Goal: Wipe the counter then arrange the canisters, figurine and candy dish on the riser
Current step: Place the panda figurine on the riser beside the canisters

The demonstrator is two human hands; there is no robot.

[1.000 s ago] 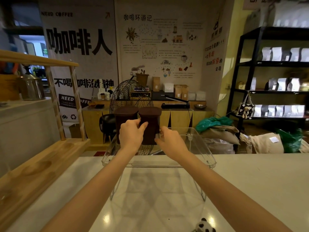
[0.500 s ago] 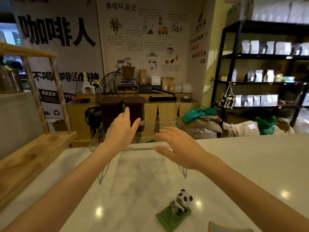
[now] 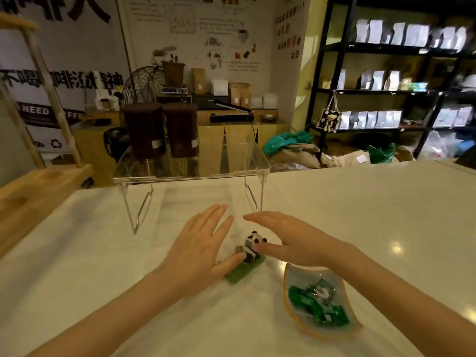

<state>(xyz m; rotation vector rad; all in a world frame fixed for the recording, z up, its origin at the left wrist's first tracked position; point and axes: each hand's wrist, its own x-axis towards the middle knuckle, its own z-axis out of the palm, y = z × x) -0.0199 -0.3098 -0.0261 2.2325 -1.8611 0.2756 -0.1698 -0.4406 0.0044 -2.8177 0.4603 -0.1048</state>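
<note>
Two dark brown canisters (image 3: 144, 130) (image 3: 181, 129) stand side by side on the left half of the clear acrylic riser (image 3: 206, 173). On the white counter (image 3: 360, 215) in front of it sits a panda figurine (image 3: 251, 244) on a green base. My left hand (image 3: 198, 249) and my right hand (image 3: 291, 240) flank the figurine, fingers spread, thumbs touching or nearly touching it. A clear candy dish (image 3: 304, 328) with an orange rim holds green wrapped candies just below my right wrist.
A wooden shelf unit (image 3: 38, 186) sits on the counter's left edge. Beyond the counter are a wooden cabinet with boxes, a wire fan (image 3: 141, 86), sacks on the floor and a black rack (image 3: 386, 91) of white bags.
Both hands left the canisters on the riser and came back toward me, down to the panda figurine. The view tilted down, bringing the candy dish into sight.
</note>
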